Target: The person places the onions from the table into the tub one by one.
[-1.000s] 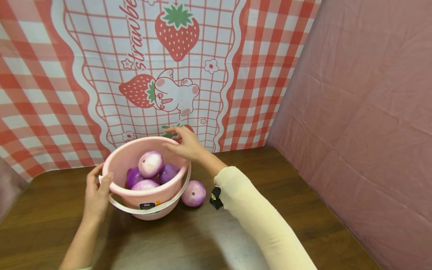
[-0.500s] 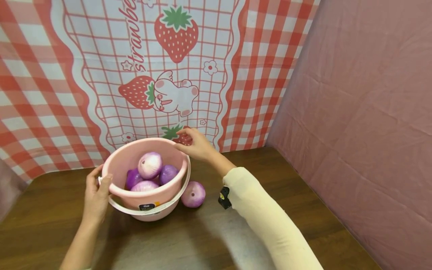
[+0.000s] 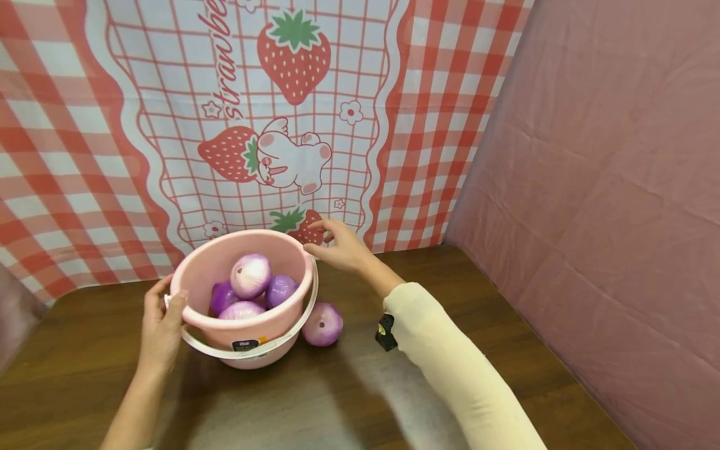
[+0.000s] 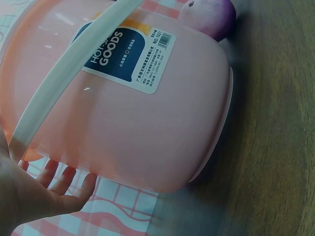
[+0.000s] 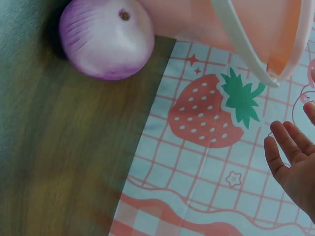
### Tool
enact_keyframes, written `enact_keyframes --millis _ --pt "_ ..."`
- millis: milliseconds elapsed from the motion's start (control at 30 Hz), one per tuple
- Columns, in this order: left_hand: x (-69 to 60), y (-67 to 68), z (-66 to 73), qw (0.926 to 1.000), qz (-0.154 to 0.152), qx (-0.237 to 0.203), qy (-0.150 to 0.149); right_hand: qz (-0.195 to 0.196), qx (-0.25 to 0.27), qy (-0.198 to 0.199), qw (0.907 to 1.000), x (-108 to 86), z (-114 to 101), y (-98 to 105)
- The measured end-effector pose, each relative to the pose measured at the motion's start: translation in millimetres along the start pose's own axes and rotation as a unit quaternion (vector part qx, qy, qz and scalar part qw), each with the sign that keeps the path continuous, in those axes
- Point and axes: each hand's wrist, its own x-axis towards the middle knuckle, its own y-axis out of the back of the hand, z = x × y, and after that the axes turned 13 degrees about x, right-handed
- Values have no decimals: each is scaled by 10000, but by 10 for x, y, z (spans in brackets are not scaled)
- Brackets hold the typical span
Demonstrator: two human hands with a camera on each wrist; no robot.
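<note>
A pink plastic bucket [image 3: 275, 322] stands on the table, its white handle [image 3: 216, 351] lowered across the front. Inside lie several purple onions [image 3: 250, 276]. My left hand [image 3: 159, 334] grips the bucket's left rim, thumb over the edge; in the left wrist view its fingers [image 4: 64, 181] curl against the outer wall. My right hand [image 3: 344, 249] hovers by the right rim with loosely bent, parted fingers and holds nothing. In the right wrist view that hand [image 5: 298, 162] is apart from the bucket. One more onion [image 3: 322, 324] sits on the table beside the bucket's right side.
A brown wooden table [image 3: 450, 294] carries everything. Close behind the bucket hangs a red-and-white checked cloth [image 3: 427, 125] with strawberry prints. A plain pink cloth [image 3: 607, 187] bounds the right side. A label [image 4: 128, 56] is stuck on the bucket's wall.
My right hand has moved off the bucket's rim, to the right and slightly down. My left hand, the bucket and the onions have stayed in place.
</note>
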Motion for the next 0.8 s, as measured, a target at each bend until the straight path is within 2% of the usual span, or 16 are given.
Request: enact_keyframes --millis 300,533,800 --pt "20 -7 -3 9999 9 27 131 -30 -49 -6 10000 -42 101 23" --pt "13 -8 -6 9999 -1 49 156 -26 -59 158 9999 -82 193 44" --pt "9 -1 1 9998 -34 72 167 -105 -239 19 9997 -139 264 45"
